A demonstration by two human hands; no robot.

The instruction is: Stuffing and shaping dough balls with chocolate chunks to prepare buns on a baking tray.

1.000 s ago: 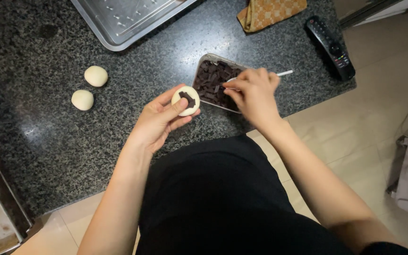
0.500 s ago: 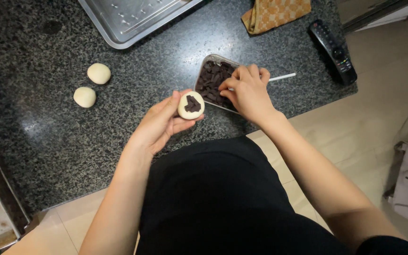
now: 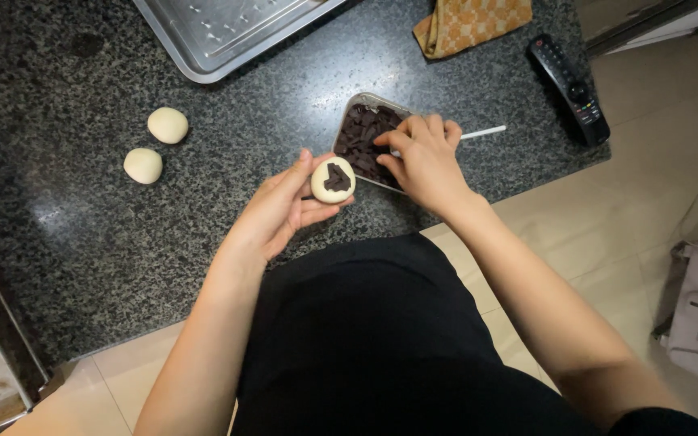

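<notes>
The left hand (image 3: 284, 211) was cupped, palm up, around a flattened round of pale dough (image 3: 333, 181) that carried a few dark chocolate pieces in its middle; the dough rested on the fingertips just over the granite counter (image 3: 82, 242). Just beside it, the right hand (image 3: 423, 157) reached into a clear plastic tub of chopped chocolate (image 3: 357, 137), its fingers pinched on a white stick-like utensil (image 3: 483, 132) whose end jutted out to the right. Two finished dough balls (image 3: 155, 145) lay well apart to the left. Farther back sat a steel tray (image 3: 220, 36), a checked yellow cloth (image 3: 470, 22) and a black remote control (image 3: 571, 89).
</notes>
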